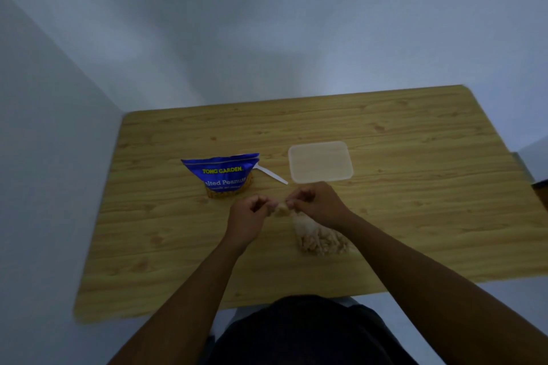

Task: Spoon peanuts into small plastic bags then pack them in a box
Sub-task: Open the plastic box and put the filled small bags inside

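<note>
A small clear plastic bag (318,238) filled with peanuts lies on the wooden table (415,216) near its middle. Its twisted neck runs up to my two hands. My left hand (247,215) and my right hand (315,204) both pinch that neck, fingers closed, almost touching each other. A blue packet of salted peanuts (222,173) stands open to the far left of my hands. A white plastic spoon (271,174) lies beside it, bowl hidden behind the packet. A translucent plastic box (321,161) with its lid on sits just beyond my right hand.
The table stands against a pale wall at the back and another wall on the left. Its right end and near edge border pale floor. My dark-clothed lap shows under the near edge.
</note>
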